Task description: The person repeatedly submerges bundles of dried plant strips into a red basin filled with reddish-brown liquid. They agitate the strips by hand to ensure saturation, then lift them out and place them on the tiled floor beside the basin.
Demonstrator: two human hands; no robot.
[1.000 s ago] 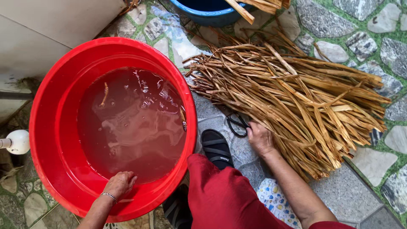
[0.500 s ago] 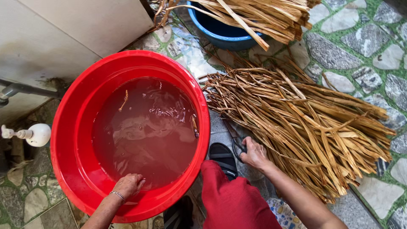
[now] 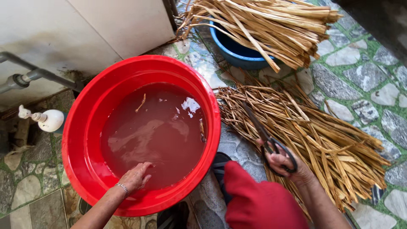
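Since the earlier frame the right hand [image 3: 285, 164] has lifted the scissors [image 3: 271, 142] off the stone floor [image 3: 364, 76]; its fingers now curl through the black handles, the blades pointing up-left across the pile of dried leaves [image 3: 313, 131]. The left hand [image 3: 136, 177] dips into the murky water of the red tub [image 3: 80, 140], fingers loosely bent, gripping nothing I can see; its fingertips blur under the surface. A red trouser knee [image 3: 258, 199] hides the wrist. A blue basin [image 3: 237, 53] sits mostly buried beneath another bundle [image 3: 271, 25].
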